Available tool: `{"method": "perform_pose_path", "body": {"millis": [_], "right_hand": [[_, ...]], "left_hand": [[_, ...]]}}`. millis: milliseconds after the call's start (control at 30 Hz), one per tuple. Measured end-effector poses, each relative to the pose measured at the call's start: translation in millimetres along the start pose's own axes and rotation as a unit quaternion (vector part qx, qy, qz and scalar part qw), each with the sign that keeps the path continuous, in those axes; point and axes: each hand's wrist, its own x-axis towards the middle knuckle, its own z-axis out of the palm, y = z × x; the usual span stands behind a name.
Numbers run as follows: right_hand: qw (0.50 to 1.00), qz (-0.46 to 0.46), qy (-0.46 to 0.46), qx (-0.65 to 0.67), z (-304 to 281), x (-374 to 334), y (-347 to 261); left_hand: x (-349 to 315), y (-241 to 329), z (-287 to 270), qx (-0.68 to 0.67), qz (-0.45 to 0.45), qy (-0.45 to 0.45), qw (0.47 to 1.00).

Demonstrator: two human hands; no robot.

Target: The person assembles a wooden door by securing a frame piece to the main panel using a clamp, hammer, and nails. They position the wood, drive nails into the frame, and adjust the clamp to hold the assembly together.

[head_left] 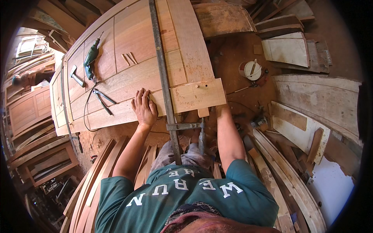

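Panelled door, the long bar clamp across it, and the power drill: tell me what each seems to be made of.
Panelled door: wood, apparently unvarnished, from its visible grain and matte, varied tan tones.
Bar clamp: probably steel, worn, judging by its dark, dull grey, straight-edged bar.
Power drill: green body, likely hard plastic, from its smooth moulded shape.

- Reddish-brown, dusty-looking floor (233, 50), with a round white tub (248, 73) on it toward the right
- Along the right side, a long weathered board (318, 103) and, farther up, a pale panel (285, 49)
- At lower right, a white sheet (330, 184) with a ragged brown edge
- Long planks (291, 186) at lower right, long timbers (91, 184) at lower left
- At far left, a panelled wooden piece (29, 112) above an open wooden frame (57, 173)
- Bright light at upper left, dimmer toward upper right
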Motion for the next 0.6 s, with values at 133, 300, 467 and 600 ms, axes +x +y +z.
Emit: {"method": "perform_pose_path", "body": {"millis": [133, 300, 467, 600], "right_hand": [[1.000, -0.006, 0.004, -0.004, -4.7, 0.1, 2.2], [1.000, -0.014, 0.021, -0.018, -17.4, -3.1, 9.4], [0.979, -0.036, 0.117, -0.164, -63.2, -25.0, -3.8], [0.911, -0.017, 0.231, -0.340, 17.5, -97.2, -70.0]], "left_hand": [[-0.9, -3.5, 2.9, 0.006, 0.002, 0.001, 1.000], [-2.8, -8.1, 2.9, 0.002, -0.016, -0.016, 1.000], [2.6, -4.7, 0.1, -0.009, 0.001, -0.008, 1.000], [-10.8, -13.2, 4.4, -0.005, -0.018, -0.021, 1.000]]}}
